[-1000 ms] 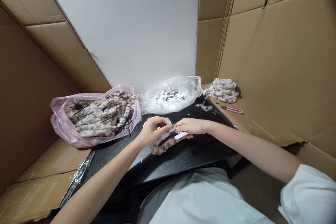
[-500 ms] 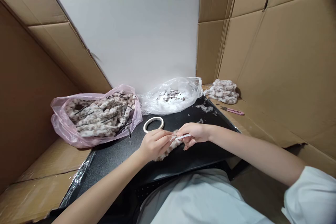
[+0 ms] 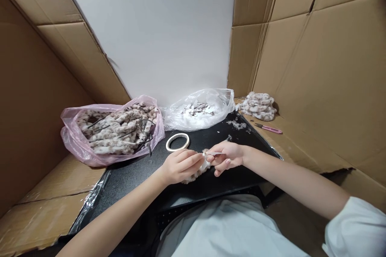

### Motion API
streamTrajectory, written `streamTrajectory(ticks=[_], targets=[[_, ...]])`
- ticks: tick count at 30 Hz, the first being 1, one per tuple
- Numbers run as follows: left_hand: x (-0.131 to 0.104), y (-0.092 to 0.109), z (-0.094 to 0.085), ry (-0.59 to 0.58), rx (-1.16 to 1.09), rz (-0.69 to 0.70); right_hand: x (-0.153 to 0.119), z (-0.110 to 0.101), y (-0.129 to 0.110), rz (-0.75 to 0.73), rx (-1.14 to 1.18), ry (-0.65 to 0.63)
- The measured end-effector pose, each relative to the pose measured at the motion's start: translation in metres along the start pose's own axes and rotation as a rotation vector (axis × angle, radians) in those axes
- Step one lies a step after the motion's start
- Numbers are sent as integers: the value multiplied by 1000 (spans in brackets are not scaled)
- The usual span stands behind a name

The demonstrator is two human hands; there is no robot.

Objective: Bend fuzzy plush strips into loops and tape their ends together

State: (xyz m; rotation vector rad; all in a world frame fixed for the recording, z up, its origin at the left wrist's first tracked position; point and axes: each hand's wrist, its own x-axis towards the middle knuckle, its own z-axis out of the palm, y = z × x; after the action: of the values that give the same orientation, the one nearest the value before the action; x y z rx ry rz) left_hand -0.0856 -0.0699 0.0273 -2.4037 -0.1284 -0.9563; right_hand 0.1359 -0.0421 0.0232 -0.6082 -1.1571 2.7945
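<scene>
A fluffy white-and-brown furry strip [image 3: 197, 175] lies low over the black table, partly hidden by my fingers. My left hand [image 3: 182, 166] is closed in a pinch at its upper end; exactly what the fingertips grip is mostly covered. Close beside it, my right hand [image 3: 227, 156] pinches a thin white strip [image 3: 217, 153] between thumb and forefinger, its other fingers curled loosely. The two hands' fingertips nearly meet over the furry piece. Just beyond my left hand lies a roll of whitish tape [image 3: 168, 143].
At left a pink plastic bag [image 3: 68, 128] holds furry pieces with black cords. A clear bag [image 3: 177, 118] with white and dark bits lies behind. Right of it are a furry stack [image 3: 257, 105], pink-handled snips [image 3: 271, 129] and loose fluff [image 3: 237, 124]. Cardboard walls [image 3: 337, 80] enclose the black table [image 3: 120, 192].
My right hand has shifted slightly right and turned, with the white strip now pointing outward along its fingers. My left hand stays near the furry strip. The whole view has shifted slightly.
</scene>
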Motion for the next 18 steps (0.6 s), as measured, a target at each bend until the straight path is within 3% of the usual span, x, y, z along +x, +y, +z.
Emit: streamTrajectory(ticks=[3,7,9,13,18], targets=[[-2,-1,-4,-90,36,14,-1,7,1,-37,21,12],[-11,-5,-1,-212,-38,-212,-1,9,1,-66,47,42],[-13,-7,3,-170,-64,-271,-1,7,1,-71,46,50],[-9,-8,5,-58,-51,-250,0,2,2,-89,36,51],[-1,-7,3,-104,102,-228,2,0,3,-111,61,71]])
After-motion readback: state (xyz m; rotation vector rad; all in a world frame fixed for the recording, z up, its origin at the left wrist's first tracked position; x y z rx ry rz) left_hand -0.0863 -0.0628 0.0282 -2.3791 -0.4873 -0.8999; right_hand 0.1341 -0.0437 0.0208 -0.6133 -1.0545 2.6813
